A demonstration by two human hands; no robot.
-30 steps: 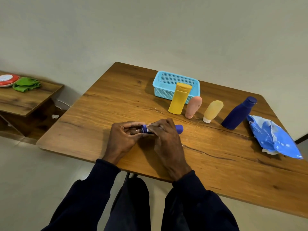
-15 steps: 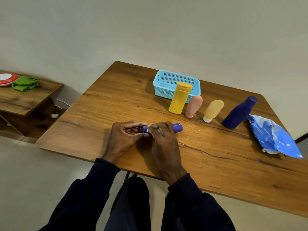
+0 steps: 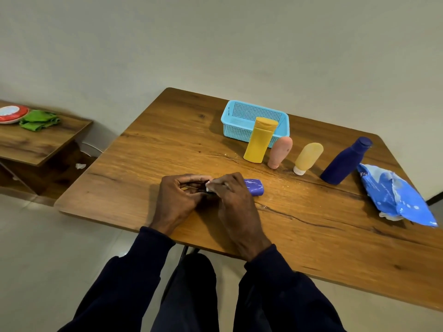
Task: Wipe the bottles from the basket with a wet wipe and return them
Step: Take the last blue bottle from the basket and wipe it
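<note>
A small purple bottle lies sideways between my hands over the table's near middle. My left hand grips its left end, which is hidden. My right hand curls over the bottle's middle and presses a white wet wipe on it; only a corner of the wipe shows. The light blue basket stands empty at the back. In front of it stand a yellow bottle, a pink bottle, a pale yellow bottle and a dark blue bottle.
A blue wet-wipe pack lies at the table's right edge. The wooden table has a long crack across it. A lower side table on the left holds a green cloth and a red-and-white plate.
My right hand has slid left along the purple bottle, so more of its right end shows. The bottle's left tip is now covered by my hands.
</note>
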